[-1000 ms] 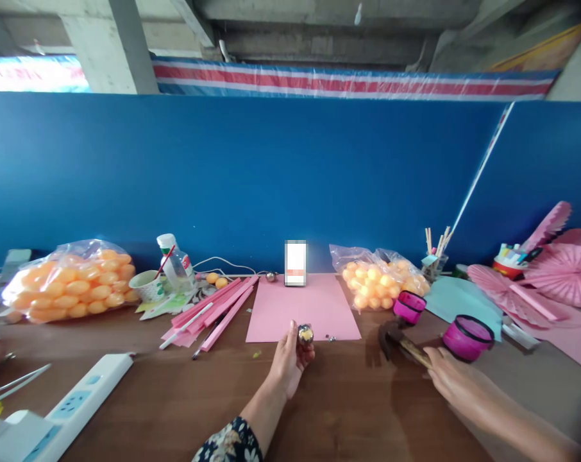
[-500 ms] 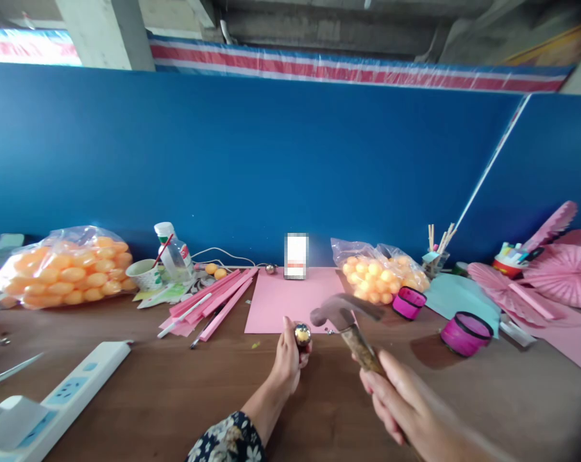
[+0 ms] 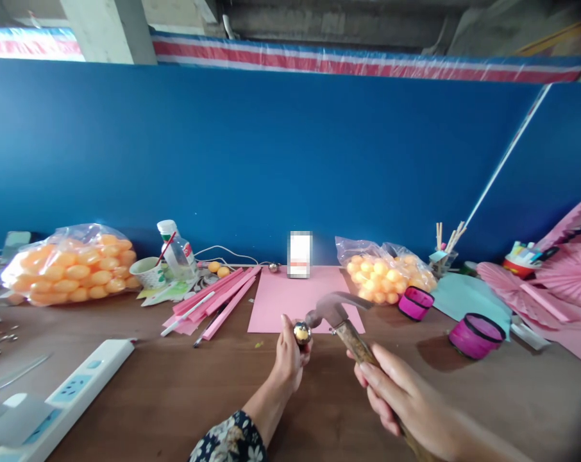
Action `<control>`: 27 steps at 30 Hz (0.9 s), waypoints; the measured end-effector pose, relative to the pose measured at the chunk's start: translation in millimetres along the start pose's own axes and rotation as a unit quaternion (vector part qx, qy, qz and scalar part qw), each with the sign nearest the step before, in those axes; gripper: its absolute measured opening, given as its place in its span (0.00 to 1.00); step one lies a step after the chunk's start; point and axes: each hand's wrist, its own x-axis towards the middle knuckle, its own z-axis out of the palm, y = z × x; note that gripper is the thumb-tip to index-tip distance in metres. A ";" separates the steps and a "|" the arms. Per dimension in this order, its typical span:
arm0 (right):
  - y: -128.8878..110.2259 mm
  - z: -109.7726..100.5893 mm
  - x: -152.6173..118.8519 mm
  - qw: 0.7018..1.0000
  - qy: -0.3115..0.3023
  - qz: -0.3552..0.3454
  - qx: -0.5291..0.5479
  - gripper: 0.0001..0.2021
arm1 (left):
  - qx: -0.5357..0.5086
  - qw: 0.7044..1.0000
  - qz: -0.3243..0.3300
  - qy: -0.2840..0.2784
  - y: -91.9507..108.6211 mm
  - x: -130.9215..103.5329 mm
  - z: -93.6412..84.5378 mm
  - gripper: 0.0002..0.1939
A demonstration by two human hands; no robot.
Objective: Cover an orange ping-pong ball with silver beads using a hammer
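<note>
My left hand [image 3: 290,359] is closed around a shiny metal ball [image 3: 301,333], whose mirror-like face shows between thumb and fingers. In my right hand [image 3: 387,388] is a claw hammer [image 3: 336,314], gripped by its worn wooden handle. The hammer's striking face is right beside the ball, at its upper right; whether they touch I cannot tell. The claw points to the right. Beyond both hands lies a pink sheet [image 3: 281,301] on the brown table.
At the left are a white power strip [image 3: 86,385] and a bag of orange balls [image 3: 79,269]. Pink strips [image 3: 223,298] lie left of the sheet. Another bag of balls [image 3: 379,276] and two magenta bands [image 3: 478,335] are at the right. A blue partition [image 3: 271,147] stands behind.
The hammer head has come left and closer to the metal ball, carried by my right hand. My left hand keeps its hold on the ball. The camera view has shifted slightly.
</note>
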 end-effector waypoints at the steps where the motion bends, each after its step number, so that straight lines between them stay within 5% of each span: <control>1: -0.3 -0.1 -0.5 1.000 0.003 -0.002 0.006 0.20 | 0.001 1.000 0.002 0.005 0.2 -0.2 0.3 0.32; 27: 4.2 18.7 -9.8 0.997 0.010 0.046 -0.058 0.20 | 0.022 0.999 -0.013 0.032 -3.3 2.4 -2.1 0.30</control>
